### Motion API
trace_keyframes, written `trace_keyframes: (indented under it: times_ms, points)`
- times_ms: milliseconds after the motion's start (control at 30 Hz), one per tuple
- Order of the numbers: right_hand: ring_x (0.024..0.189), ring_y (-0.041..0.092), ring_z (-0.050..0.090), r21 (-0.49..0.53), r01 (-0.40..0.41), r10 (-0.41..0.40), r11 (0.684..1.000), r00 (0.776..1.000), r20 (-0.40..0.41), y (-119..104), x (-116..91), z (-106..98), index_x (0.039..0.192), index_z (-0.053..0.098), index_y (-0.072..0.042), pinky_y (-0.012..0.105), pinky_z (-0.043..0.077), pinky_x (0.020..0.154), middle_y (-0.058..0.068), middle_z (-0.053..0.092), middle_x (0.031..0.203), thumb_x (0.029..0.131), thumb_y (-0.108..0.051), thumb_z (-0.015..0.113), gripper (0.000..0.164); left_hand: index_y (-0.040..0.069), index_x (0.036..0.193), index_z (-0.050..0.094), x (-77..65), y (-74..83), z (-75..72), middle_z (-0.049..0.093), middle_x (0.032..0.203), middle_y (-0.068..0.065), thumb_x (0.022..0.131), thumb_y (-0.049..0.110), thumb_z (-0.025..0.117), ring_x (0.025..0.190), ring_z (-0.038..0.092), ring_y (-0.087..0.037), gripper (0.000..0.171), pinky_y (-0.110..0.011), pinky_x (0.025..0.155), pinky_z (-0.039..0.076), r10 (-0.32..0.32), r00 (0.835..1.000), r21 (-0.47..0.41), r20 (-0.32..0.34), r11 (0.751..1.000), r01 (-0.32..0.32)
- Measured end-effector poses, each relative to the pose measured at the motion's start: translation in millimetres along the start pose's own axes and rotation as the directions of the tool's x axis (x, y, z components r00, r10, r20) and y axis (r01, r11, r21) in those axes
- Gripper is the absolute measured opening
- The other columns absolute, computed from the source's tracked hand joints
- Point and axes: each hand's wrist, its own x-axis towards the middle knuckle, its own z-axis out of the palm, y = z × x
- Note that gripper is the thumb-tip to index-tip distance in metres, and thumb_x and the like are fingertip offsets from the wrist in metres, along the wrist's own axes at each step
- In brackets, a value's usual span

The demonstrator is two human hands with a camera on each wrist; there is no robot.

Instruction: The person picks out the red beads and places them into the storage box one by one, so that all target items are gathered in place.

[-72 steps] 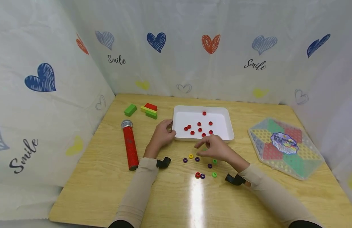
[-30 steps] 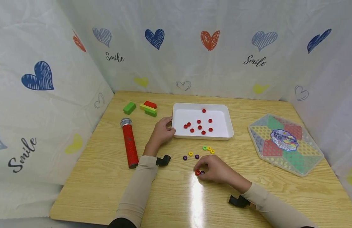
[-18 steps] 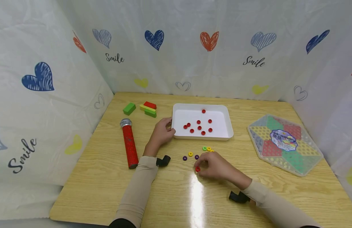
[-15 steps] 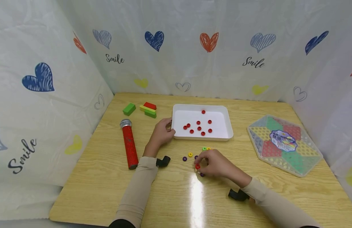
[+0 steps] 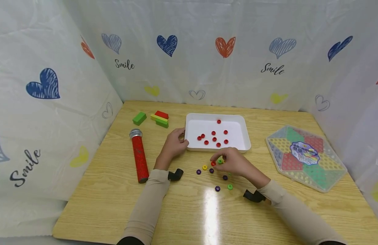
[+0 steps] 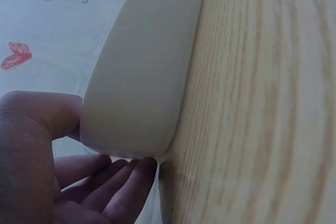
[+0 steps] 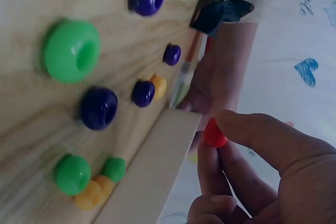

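Observation:
Between thumb and fingertips my right hand point(image 5: 232, 161) pinches a red bead point(image 7: 214, 134), lifted above the table just in front of the white tray point(image 5: 247, 147). My left hand point(image 5: 174, 144) grips the tray's near left corner, thumb on the front wall and fingers along the left side, as the left wrist view shows. Several red beads point(image 5: 215, 139) lie scattered inside the tray. On the wood below my right hand are loose purple beads point(image 5: 218, 188), green beads point(image 7: 72, 51) and yellow beads point(image 5: 205, 167); some are partly hidden by that hand in the head view.
A red microphone point(image 5: 139, 156) lies left of my left arm. Behind it are a green block point(image 5: 139, 118) and a small group of coloured blocks point(image 5: 160, 118). To the right rests a hexagonal game board point(image 5: 305, 156) under a clear cover. Printed curtains stand around the table.
My right hand came down to the near beads, took the red bead from beside a purple one, and carried it up toward the tray. My left hand has stayed on the tray corner.

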Motion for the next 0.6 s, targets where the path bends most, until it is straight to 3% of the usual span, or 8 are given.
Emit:
trace_keyframes:
  times_ms: [400,600]
  points:
    - [0.076,0.015,0.051,-0.051,-0.041,0.039,0.998,0.999,-0.029,3,40,-20,0.098,0.081,-0.012,0.028,0.044,0.068,-0.002,0.077,0.096,0.082,-0.014,0.081,0.016,0.002,0.148,0.050,0.2,-3.4,0.4,0.054,0.143,-0.015,0.088,0.011,0.062,0.134,0.056,-0.029,0.062,-0.038,0.103,0.055,-0.003,1.000,0.001,-0.011,1.000,0.003]
    - [0.075,0.016,0.053,-0.058,-0.052,0.050,0.997,0.998,-0.033,11,56,-23,0.100,0.081,-0.009,0.028,0.045,0.066,0.002,0.077,0.098,0.082,-0.015,0.081,0.019,0.002,0.147,0.050,1.3,-1.6,1.8,0.055,0.141,-0.016,0.087,0.011,0.062,0.133,0.057,-0.028,0.062,-0.037,0.102,0.056,0.010,1.000,0.015,-0.010,1.000,-0.010]
